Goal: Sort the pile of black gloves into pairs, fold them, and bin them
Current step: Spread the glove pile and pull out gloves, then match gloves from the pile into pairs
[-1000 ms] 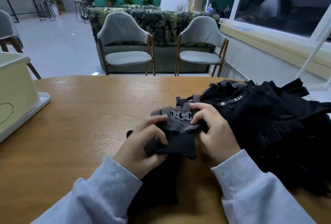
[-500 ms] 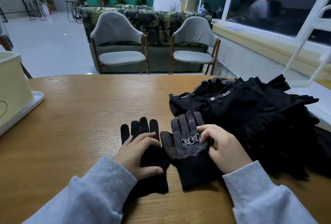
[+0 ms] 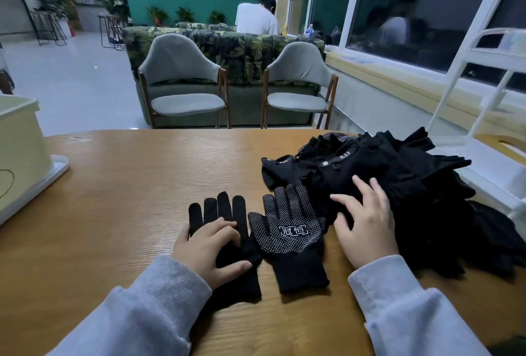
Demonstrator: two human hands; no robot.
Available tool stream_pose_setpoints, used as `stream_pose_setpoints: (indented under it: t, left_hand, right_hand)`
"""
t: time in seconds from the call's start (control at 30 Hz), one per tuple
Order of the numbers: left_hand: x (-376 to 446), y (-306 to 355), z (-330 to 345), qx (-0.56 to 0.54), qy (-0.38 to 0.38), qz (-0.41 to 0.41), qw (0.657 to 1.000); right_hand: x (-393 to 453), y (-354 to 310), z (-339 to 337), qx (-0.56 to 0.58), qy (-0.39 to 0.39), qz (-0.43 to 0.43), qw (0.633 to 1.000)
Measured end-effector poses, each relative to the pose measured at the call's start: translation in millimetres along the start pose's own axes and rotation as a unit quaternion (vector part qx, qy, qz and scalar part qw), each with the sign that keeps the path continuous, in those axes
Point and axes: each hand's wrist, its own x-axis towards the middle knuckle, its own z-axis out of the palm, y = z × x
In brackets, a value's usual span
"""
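A round wooden desk [image 3: 136, 185] fills the lower view, seen from the head of a seated person in pale grey sleeves. The dotted glove [image 3: 287, 233], black with white grip dots and a white printed label on its palm, lies flat near the desk's near edge and serves as the landmark here.

Just left of the dotted glove, touching it at the thumb, lies a plain black glove [image 3: 225, 213], fingers pointing away from the person. The left hand [image 3: 209, 250] rests on this plain glove's palm, fingers bent loosely and thumb lying along its cuff, pressing rather than gripping.

Right of the dotted glove, the right hand [image 3: 364, 219] lies with fingers spread and straight on the near edge of the pile of black gloves [image 3: 398, 185], holding nothing. The pile spreads to the right and behind the dotted glove, and its nearest edge touches the dotted glove's fingertips. Some gloves in it carry white-lettered wrist tabs; how many gloves it holds cannot be told.

Far left of the dotted glove, at the desk's left edge, stands a cream bin [image 3: 20, 139] on a white tray [image 3: 54, 168]. Beyond the pile, off the desk's right edge, is a white wire rack [image 3: 489, 94].

Behind the desk stand two grey chairs [image 3: 182, 79], a leaf-patterned sofa [image 3: 236, 48], and a person in white [image 3: 256, 18] seated facing away beside dark windows [image 3: 412, 8].
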Motion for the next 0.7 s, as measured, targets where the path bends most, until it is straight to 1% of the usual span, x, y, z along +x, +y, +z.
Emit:
stream_pose_setpoints:
  t: [0.1, 0.17, 0.23, 0.27, 0.33, 0.37, 0.43, 0.53, 0.57, 0.63, 0.7]
  left_hand:
    - [-1, -1, 1, -0.016, 0.000, -0.001, 1.000]
    - [-3, -1, 0, -0.001, -0.009, -0.011, 1.000]
    - [-5, -5, 1, 0.015, 0.004, -0.017, 1.000]
    - [-5, -6, 1, 0.008, 0.021, -0.018, 1.000]
    - [-6, -8, 3, -0.013, 0.055, -0.013, 0.998]
    - [-7, -11, 8, 0.000, 0.095, 0.010, 0.995]
    - [-8, -14, 12, 0.018, 0.137, 0.042, 0.990]
    - [-12, -13, 14, -0.016, 0.104, 0.053, 0.993]
    - [-13, -12, 15, -0.029, 0.104, 0.066, 0.992]
    - [-16, -8, 15, 0.006, 0.097, 0.097, 0.991]
    - [-17, -6, 14, 0.023, 0.098, 0.106, 0.989]
  right_hand:
    - [-3, 1, 4, -0.032, -0.067, 0.053, 0.996]
    - [-2, 1, 5, -0.047, -0.076, 0.060, 0.994]
    - [-1, -2, 4, -0.050, -0.072, 0.065, 0.994]
    - [0, -4, 3, -0.045, -0.065, 0.069, 0.994]
    - [0, -7, 3, -0.038, -0.024, 0.066, 0.997]
    - [1, -9, 2, -0.036, 0.004, 0.060, 0.998]
    - [3, -13, 1, -0.021, 0.056, 0.041, 0.997]
    - [5, -23, 0, 0.027, 0.110, -0.018, 0.993]
    - [6, -28, -1, 0.036, 0.121, -0.039, 0.991]
    - [6, -38, -2, 0.052, 0.133, -0.074, 0.987]
    - [8, -47, -2, 0.070, 0.133, -0.101, 0.983]
